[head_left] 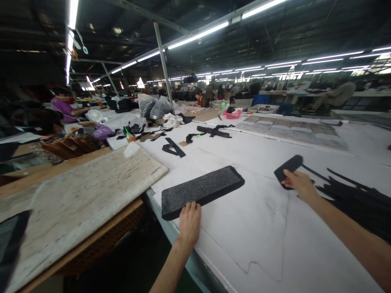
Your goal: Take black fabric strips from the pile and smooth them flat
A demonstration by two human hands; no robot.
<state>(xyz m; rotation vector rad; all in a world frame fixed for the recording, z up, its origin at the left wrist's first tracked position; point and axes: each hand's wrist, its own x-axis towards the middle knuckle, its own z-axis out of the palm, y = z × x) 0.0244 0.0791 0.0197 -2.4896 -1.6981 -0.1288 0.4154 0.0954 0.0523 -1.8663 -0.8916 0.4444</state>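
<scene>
A long dark grey fabric panel (200, 187) with a black border lies flat near the table's front edge. My left hand (190, 219) rests on its near edge, fingers curled over the black border. Off to the right, my right hand (297, 183) pinches a short black piece of fabric (288, 169) between thumb and fingers, over the white table. Just beyond that hand, a heap of black fabric strips (354, 199) spreads toward the right edge of the view.
A worn pale board (91, 195) lies left of the white table (244, 244). Black strap pieces (174, 148), a pink basket (232, 114) and grey plastic bags (155, 106) sit farther back. A co-worker in purple (64, 106) is at the far left.
</scene>
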